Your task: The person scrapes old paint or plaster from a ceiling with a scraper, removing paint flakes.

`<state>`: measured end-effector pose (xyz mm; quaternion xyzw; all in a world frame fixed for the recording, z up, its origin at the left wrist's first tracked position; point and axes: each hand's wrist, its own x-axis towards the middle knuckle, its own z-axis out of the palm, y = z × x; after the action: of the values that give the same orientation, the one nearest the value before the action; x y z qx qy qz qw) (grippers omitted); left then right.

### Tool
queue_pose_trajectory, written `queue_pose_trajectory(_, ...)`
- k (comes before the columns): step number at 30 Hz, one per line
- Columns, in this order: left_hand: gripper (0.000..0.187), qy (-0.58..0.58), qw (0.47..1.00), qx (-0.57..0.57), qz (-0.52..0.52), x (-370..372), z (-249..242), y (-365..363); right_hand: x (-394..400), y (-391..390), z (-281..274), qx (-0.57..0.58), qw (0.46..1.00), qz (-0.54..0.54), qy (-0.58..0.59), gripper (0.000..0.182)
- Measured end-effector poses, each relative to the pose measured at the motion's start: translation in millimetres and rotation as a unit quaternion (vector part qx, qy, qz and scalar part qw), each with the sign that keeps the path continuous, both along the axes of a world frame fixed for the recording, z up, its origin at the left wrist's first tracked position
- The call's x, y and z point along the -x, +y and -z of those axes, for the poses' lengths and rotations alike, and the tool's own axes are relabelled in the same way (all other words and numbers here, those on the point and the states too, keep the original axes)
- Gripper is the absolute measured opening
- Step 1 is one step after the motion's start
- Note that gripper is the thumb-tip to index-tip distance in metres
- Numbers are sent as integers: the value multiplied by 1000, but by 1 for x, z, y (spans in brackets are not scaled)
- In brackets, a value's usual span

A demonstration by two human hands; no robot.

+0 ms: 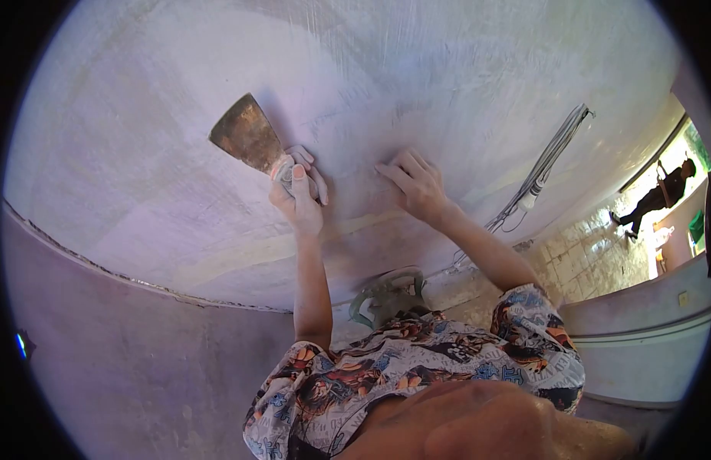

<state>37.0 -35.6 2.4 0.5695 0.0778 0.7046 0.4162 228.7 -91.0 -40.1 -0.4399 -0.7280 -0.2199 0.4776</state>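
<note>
a: where's the putty knife [252, 146]?

b: in the left hand [298, 205], in front of the pale, smeared wall [355, 61]. the flared blade [244, 132] points up and to the left; i can't tell whether its edge meets the wall.

a: how firm is the grip?

b: closed around the handle, thumb [298, 173] laid along the near side, fingers wrapped behind. the handle is mostly covered, so i can't make out its shape.

a: and the right hand [417, 182]?

b: well apart from the knife, close to the wall, fingers curled in. nothing shows in it, but i can't tell whether it pinches something small or touches the surface.

a: how would that knife handle?

b: fairly light, i'd judge, with a stiff metal blade, maybe springing a little towards the broad edge. it looks brown and stained, hardly fragile. the fingers look whitened, so dust could make the handle slippery. best held there, close to the blade's narrow neck for control, with skin clear of the wide edge and its corners.
</note>
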Motion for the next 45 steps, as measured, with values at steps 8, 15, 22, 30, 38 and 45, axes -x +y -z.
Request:
queue_pose_trajectory(8, 39, -169, 983, 4, -69, -10, 41, -57, 3, -66, 48, 197, 835, -223, 462, 14)
queue_pose_trajectory(15, 32, 183, 980, 65, 46, -30, 72, -98, 20, -82, 45, 307, 806, -378, 338, 44)
queue_pose_trajectory(22, 24, 484, 875, -28, 15, -29, 8, -102, -13, -90, 42, 402, 793, -301, 346, 42)
queue_pose_trajectory(30, 47, 327, 753, -296, -488, 10, -183, -13, -91, -99, 59, 337, 774, -305, 440, 21)
queue_pose_trajectory(38, 57, 411, 648, -386, -512, -135, -141, 11, -105, -110, 47, 312, 753, -305, 492, 32)
queue_pose_trajectory(45, 56, 544, 418, -648, -331, -131, -132, 18, -128, -124, 61, 336, 740, -274, 514, 39)
